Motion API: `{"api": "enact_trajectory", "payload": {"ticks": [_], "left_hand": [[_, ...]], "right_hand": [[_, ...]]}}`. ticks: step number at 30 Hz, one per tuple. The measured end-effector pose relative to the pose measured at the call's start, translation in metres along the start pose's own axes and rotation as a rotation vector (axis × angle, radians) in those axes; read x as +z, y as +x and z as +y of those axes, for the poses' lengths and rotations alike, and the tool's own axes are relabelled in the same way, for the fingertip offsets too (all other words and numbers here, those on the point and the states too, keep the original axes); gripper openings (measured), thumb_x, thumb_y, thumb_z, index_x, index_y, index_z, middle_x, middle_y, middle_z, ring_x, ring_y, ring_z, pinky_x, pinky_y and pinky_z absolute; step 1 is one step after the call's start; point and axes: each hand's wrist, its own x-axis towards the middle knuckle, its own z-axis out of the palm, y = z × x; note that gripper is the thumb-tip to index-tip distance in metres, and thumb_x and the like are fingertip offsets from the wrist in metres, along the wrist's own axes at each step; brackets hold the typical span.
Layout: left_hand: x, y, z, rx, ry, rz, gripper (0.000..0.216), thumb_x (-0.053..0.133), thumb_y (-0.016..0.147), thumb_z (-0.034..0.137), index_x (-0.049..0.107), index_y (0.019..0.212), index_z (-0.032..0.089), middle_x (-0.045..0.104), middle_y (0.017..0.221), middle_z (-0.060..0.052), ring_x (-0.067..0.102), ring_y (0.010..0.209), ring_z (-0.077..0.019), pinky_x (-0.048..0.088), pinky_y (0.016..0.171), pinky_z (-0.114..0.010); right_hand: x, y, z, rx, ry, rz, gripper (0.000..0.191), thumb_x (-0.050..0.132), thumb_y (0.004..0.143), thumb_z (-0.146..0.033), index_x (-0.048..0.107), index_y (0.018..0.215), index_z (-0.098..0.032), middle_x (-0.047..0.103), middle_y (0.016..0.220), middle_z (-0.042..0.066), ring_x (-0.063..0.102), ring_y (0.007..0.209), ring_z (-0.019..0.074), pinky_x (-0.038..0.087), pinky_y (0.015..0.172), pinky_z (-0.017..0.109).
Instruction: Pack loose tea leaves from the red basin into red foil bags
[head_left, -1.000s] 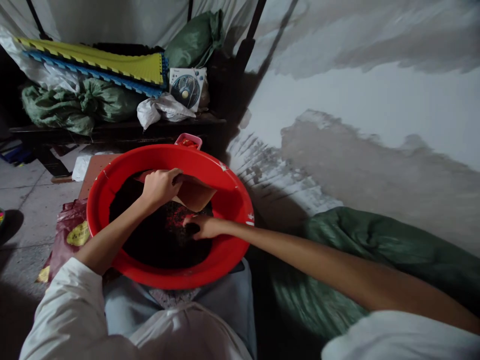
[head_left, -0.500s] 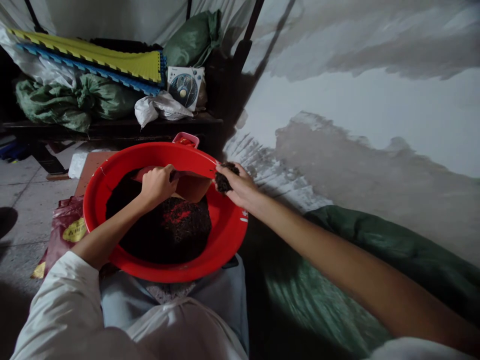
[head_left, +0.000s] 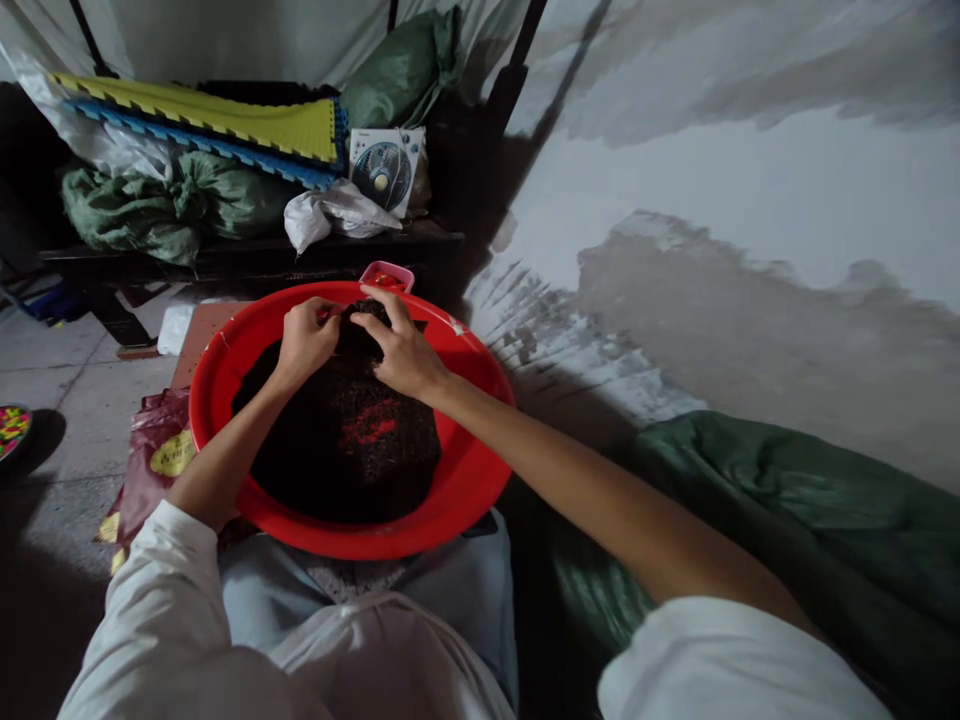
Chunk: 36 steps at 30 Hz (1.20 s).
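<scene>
A big red plastic basin (head_left: pixel 465 480) rests on my lap, holding a heap of dark loose material (head_left: pixel 352 440) with a red patch in the middle. My left hand (head_left: pixel 304 340) is closed at the far side of the heap, its fingers curled on the dark stuff. My right hand (head_left: pixel 401 350) lies beside it, fingers bent and pressing down on the same far part of the heap. The brown paper seen earlier is hidden under the hands and the material.
A small pink container (head_left: pixel 386 275) stands just behind the basin. A dark shelf (head_left: pixel 247 255) behind carries green sacks, yellow and blue foam mats, a white bag and a boxed fan. A green sack (head_left: pixel 750 500) lies at my right; a maroon bag (head_left: pixel 154 460) lies at the left.
My right hand came back from the basin's right rim, where it held a clump of dark material, to the far side of the heap next to my left hand. The brown paper is out of sight.
</scene>
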Motion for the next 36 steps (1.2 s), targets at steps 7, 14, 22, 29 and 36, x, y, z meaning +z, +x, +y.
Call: {"api": "enact_trajectory", "payload": {"ticks": [7,14,22,29,36], "left_hand": [[0.002,0.007,-0.010,-0.008,-0.054,0.052,0.019,0.061,0.092,0.018,0.078,0.098,0.012,0.080,0.089,-0.009,0.069,0.073,-0.0173,0.052,0.067,-0.027],[-0.003,0.010,-0.012,0.014,0.045,0.083,0.017,0.059,0.093,0.015,0.076,0.098,0.013,0.077,0.088,-0.008,0.068,0.077,-0.0188,0.053,0.074,-0.029],[0.004,0.000,-0.012,0.084,0.102,-0.009,0.023,0.061,0.089,0.014,0.077,0.105,0.016,0.079,0.093,-0.007,0.071,0.085,-0.0218,0.054,0.080,-0.031],[0.001,0.005,-0.018,0.092,0.090,0.000,0.021,0.059,0.089,0.015,0.076,0.102,0.017,0.077,0.090,-0.006,0.069,0.079,-0.0201,0.054,0.078,-0.031],[0.000,0.004,-0.014,0.102,0.087,-0.048,0.021,0.059,0.089,0.018,0.076,0.102,0.018,0.078,0.092,-0.007,0.069,0.082,-0.0209,0.053,0.078,-0.030]], "right_hand": [[-0.015,-0.002,-0.003,-0.061,-0.061,-0.076,0.059,0.059,0.095,-0.014,0.051,0.151,-0.031,0.035,0.169,0.008,0.039,0.155,0.0336,0.050,0.119,0.061],[-0.011,-0.036,-0.004,-0.459,-0.109,-0.095,0.023,0.053,0.103,-0.019,0.067,0.121,-0.020,0.069,0.110,0.009,0.066,0.101,0.0194,0.059,0.084,0.034],[0.085,-0.050,-0.049,-0.448,-0.031,-0.805,0.043,0.049,0.108,-0.042,0.062,0.141,-0.018,0.057,0.146,0.020,0.061,0.123,0.0315,0.052,0.100,0.050],[0.141,-0.059,-0.094,-0.137,0.277,-1.025,0.073,0.041,0.102,-0.072,0.042,0.162,-0.030,0.038,0.163,0.021,0.046,0.141,0.0464,0.053,0.100,0.066],[0.103,-0.086,-0.053,-0.199,0.142,-1.306,0.078,0.060,0.093,-0.070,0.053,0.158,-0.027,0.046,0.160,0.021,0.047,0.142,0.0489,0.051,0.104,0.058]]}}
